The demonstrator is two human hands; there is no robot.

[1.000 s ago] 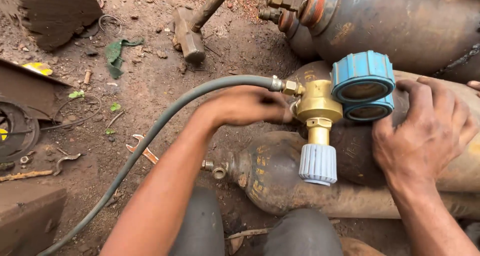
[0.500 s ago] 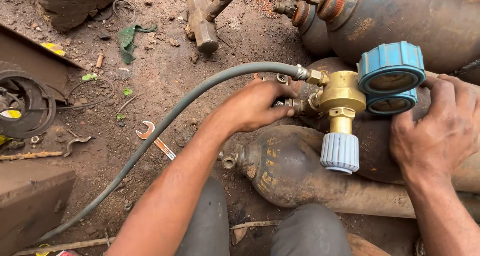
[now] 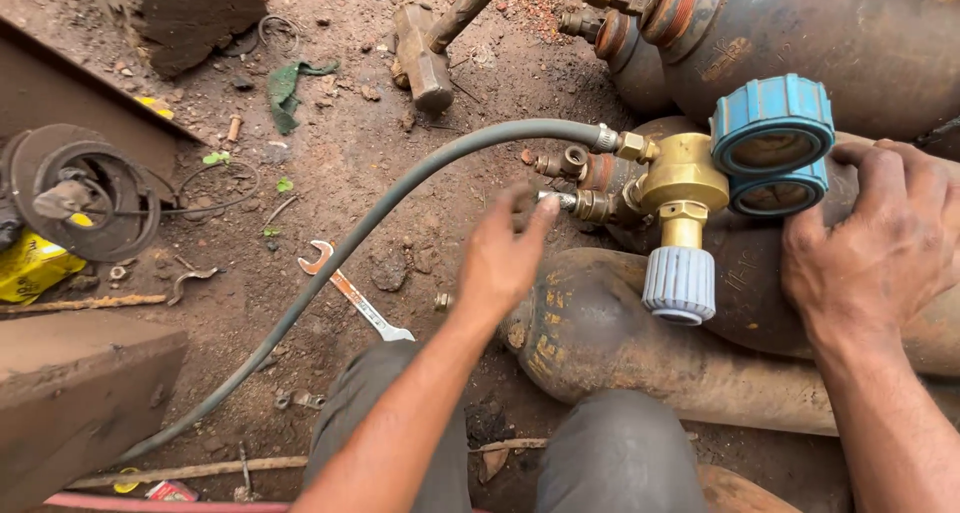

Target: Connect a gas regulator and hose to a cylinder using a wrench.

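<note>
A brass gas regulator [image 3: 683, 180] with two blue-rimmed gauges [image 3: 772, 125] and a grey-white knob [image 3: 679, 285] sits on a rusty cylinder [image 3: 760, 303] lying on its side. A grey hose [image 3: 380, 213] runs from the regulator's left fitting across the dirt. My left hand [image 3: 503, 256] hovers just left of the regulator, fingertips touching a small metal fitting [image 3: 575, 204] at the cylinder valve. My right hand [image 3: 880, 248] rests flat on the cylinder, right of the gauges, holding nothing.
More rusty cylinders [image 3: 820, 33] lie at the top right and below [image 3: 640, 353]. A hammer [image 3: 430, 43] lies on the dirt at top centre, an open-end spanner [image 3: 350, 291] by the hose, a round metal part [image 3: 85, 188] and a yellow wrapper [image 3: 30, 265] at left. My knees [image 3: 610, 453] are at the bottom.
My left hand has slid back from the regulator's hose joint and lower, its fingers opening, so the valve fitting shows. The view has shifted slightly; my right hand stays on the cylinder.
</note>
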